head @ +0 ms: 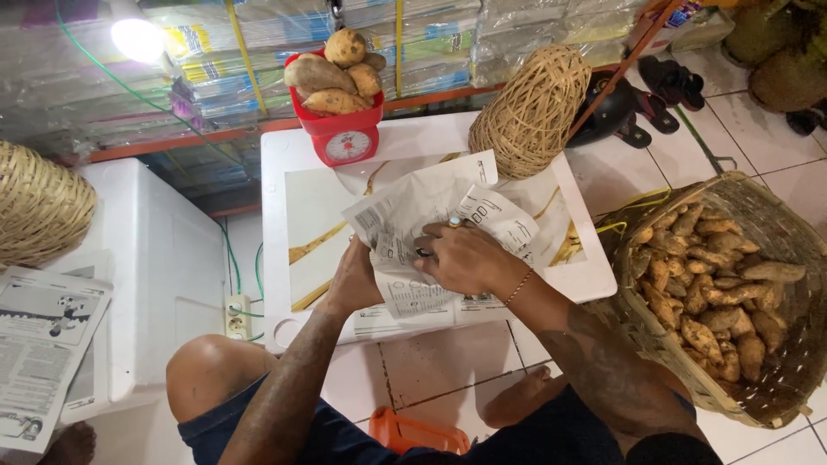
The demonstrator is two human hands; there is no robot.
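A crumpled bundle of newspaper [405, 220] lies on a white foam box lid [284, 155] in front of me. My right hand [465, 257], with rings and a thin bracelet, presses down on the paper from the right and grips its folds. My left hand [355, 280] holds the lower left edge of the same paper. What the paper wraps is hidden. Behind it stands a red kitchen scale [346, 138] with several sweet potatoes [332, 76] piled in its pan.
A large woven basket [741, 207] at right holds several sweet potatoes [706, 284]. A ball of rattan twine [530, 108] rests on the lid's far right. Loose newspapers [39, 353] and another woven basket [39, 202] lie at left. Sandals [668, 82] are on the tiled floor.
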